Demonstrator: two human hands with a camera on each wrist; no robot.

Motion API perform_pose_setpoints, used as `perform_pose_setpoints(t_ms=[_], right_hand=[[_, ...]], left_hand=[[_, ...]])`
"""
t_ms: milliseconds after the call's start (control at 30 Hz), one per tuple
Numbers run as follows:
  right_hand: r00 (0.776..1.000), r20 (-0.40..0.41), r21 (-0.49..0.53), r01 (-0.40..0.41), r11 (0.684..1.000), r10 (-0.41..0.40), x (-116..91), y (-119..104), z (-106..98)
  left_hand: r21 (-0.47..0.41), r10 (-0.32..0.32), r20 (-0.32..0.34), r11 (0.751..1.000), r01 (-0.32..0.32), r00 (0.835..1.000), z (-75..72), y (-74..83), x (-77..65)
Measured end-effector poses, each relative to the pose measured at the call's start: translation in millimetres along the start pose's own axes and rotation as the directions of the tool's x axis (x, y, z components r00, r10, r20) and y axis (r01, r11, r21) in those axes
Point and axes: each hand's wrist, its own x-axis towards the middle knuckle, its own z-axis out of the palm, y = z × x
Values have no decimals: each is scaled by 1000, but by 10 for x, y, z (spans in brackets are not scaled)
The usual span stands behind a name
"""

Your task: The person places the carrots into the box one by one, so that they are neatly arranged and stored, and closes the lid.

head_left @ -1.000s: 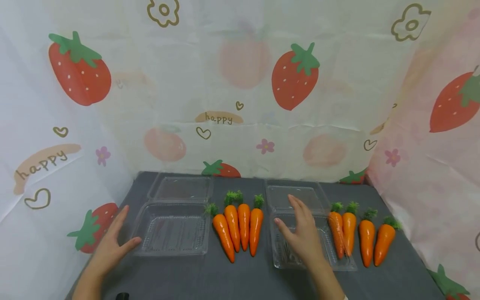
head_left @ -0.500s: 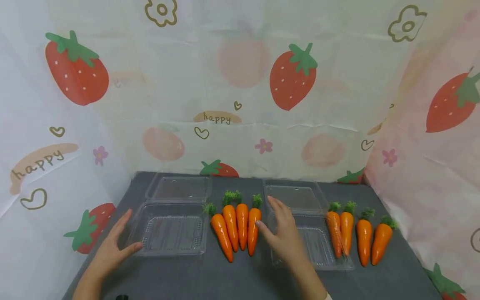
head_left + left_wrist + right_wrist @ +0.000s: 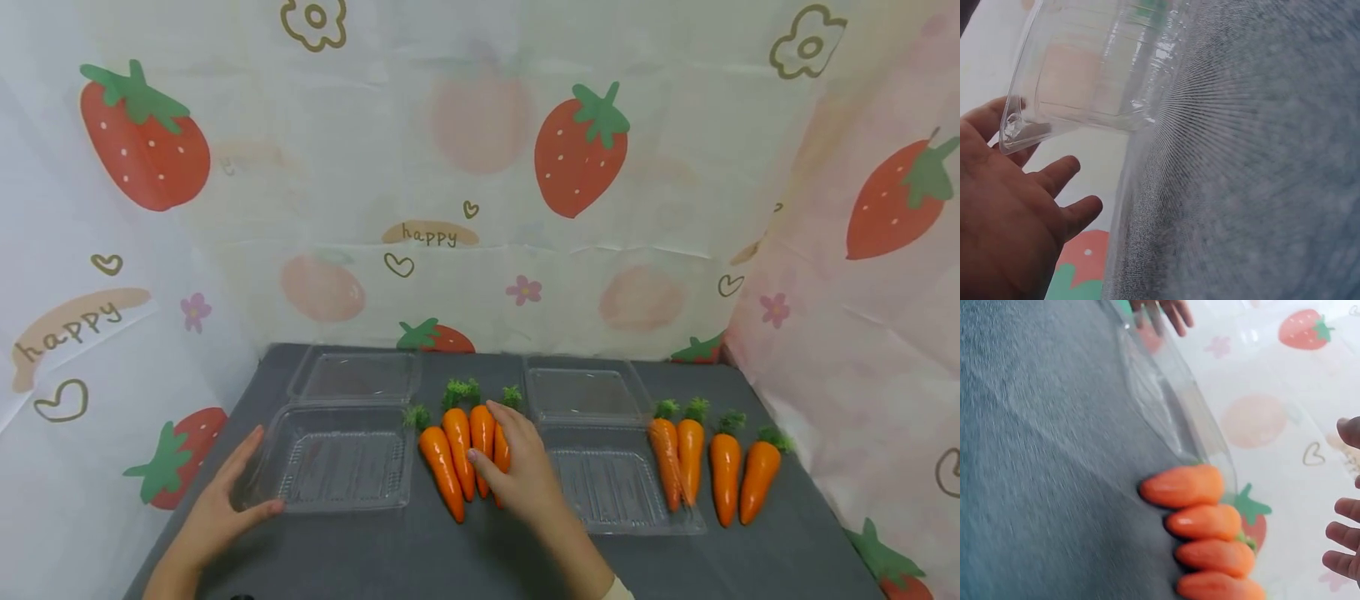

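My left hand (image 3: 213,510) is beside the left clear plastic clamshell box (image 3: 341,468), thumb and fingers spread around its left side. In the left wrist view the fingers (image 3: 1063,172) are at a corner of the clear box (image 3: 1075,69), with nothing gripped. My right hand (image 3: 525,471) hovers over the middle group of orange carrots (image 3: 442,467) with green tops, covering part of the rightmost one. Its fingers are spread, and in the right wrist view the fingertips (image 3: 1347,534) stay apart from the carrots (image 3: 1188,486).
A second open clamshell box (image 3: 600,487) lies right of the middle carrots. Several more carrots (image 3: 726,477) lie at the right, some overlapping that box's right side. Both lids lean back toward the strawberry-print cloth (image 3: 480,292) behind the grey table (image 3: 375,558).
My right hand has moved left, from over the right box to over the middle carrots. The left hand stays by the left box. Boxes and carrots keep their places.
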Motion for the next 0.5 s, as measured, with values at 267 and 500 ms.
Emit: perform_pose_setpoints(t_ms=[267,500], right_hand=[[996,71,77,-65,995,60,45,-50,239],[987,99,128,-135,983,123,43,-30,420]], left_hand=[[11,65,-12,998,-65,998,33,-50,-24],[-6,81,-4,997,-81,997,58,-70,-56]])
